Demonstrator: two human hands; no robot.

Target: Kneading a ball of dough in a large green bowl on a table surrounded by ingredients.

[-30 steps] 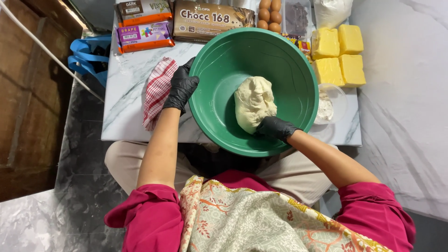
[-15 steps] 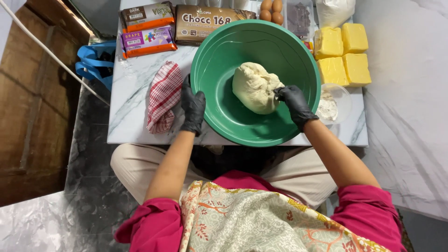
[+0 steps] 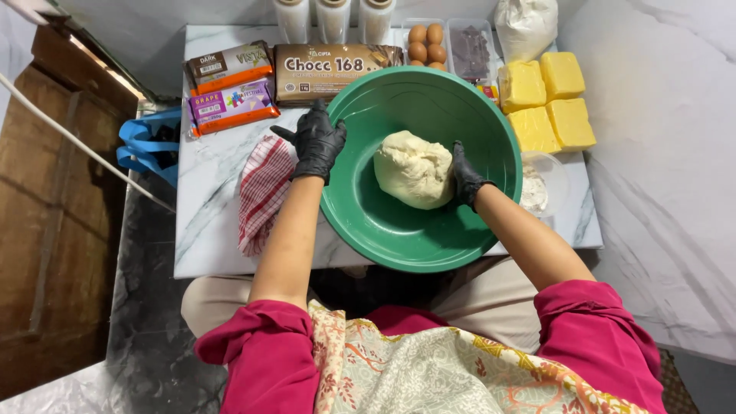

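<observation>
Dough (image 3: pixel 414 169) in bowl (image 3: pixel 399 238); cloth (image 3: pixel 262 192) left, butter blocks (image 3: pixel 546 101) right, eggs (image 3: pixel 427 43) behind.

Green bowl (image 3: pixel 399 238), cream dough (image 3: pixel 414 169), red-checked cloth (image 3: pixel 261 192), yellow blocks (image 3: pixel 546 100), black-gloved hands.

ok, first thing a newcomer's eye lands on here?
The big green bowl at the middle of the small marble table, with a pale lump of dough inside. Black-gloved hands frame it: the left hand grips the bowl's rim, the right hand presses the dough's side. Four yellow blocks sit at the bowl's upper right.
</observation>
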